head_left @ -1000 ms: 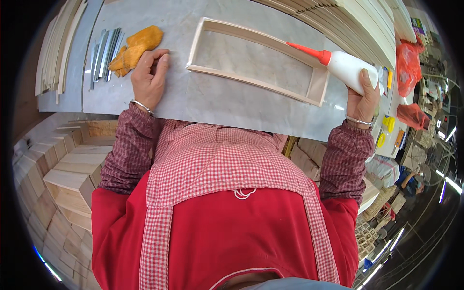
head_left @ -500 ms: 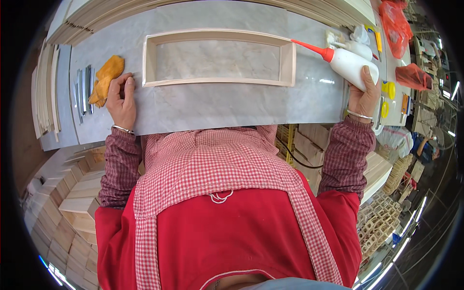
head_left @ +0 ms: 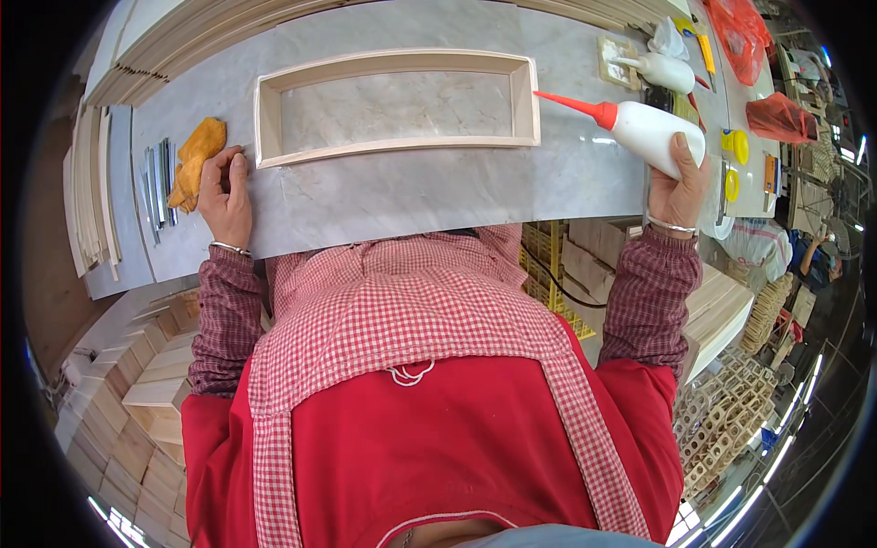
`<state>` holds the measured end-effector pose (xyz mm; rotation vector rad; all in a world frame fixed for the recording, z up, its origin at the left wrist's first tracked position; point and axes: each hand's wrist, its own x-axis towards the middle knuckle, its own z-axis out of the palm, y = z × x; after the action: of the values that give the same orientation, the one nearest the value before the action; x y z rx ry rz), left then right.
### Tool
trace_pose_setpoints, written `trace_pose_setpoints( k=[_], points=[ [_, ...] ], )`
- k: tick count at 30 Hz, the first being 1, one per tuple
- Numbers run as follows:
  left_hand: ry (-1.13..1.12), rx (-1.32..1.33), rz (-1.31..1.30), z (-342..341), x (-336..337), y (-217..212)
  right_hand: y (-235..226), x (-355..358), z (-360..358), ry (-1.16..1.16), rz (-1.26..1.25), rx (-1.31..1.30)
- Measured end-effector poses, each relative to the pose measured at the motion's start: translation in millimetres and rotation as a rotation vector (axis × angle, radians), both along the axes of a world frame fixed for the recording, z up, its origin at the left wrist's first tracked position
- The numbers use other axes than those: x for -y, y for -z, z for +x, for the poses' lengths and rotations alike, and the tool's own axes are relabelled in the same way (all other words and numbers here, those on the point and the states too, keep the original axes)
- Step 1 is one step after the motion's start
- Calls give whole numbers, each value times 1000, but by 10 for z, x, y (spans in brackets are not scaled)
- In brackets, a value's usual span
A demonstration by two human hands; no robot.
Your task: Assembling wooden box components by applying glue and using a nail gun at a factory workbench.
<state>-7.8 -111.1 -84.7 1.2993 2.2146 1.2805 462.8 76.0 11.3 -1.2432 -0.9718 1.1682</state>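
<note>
A pale wooden rectangular frame (head_left: 402, 146) stands on the grey marbled tabletop. My right hand (head_left: 678, 187) is wrapped round a white squeeze bottle (head_left: 653, 135) with a long red nozzle (head_left: 575, 107). The bottle is tilted, and its nozzle tip is at the outer face of the frame's right end; whether it touches I cannot tell. My left hand (head_left: 227, 205) rests near the frame's left end, beside a crumpled yellow-orange cloth (head_left: 196, 160). Its fingers are loosely curled, the thumb is apart from them, and nothing shows in the hand.
Thin metal strips (head_left: 157, 192) lie left of the cloth. Wooden boards (head_left: 219, 32) are stacked along the far side. At the right are a smaller white bottle (head_left: 665, 71), a yellow tape roll (head_left: 734, 146) and red plastic bags (head_left: 740, 41). Wooden boxes (head_left: 160, 397) are stacked below left.
The red nozzle has moved along the frame's right end, from the far corner toward me, as my right hand shifted. My left hand stays beside the cloth. The whole view has shifted slightly.
</note>
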Motion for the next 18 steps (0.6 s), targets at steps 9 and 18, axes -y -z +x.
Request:
trace_pose_setpoints(
  k=[9,18],
  points=[
    [9,5,33,-26,-15,24,-115,456,68,-21,-17,22],
    [-25,-19,113,12,-38,-13,-215,559,-842,-160,-49,-152]
  ],
)
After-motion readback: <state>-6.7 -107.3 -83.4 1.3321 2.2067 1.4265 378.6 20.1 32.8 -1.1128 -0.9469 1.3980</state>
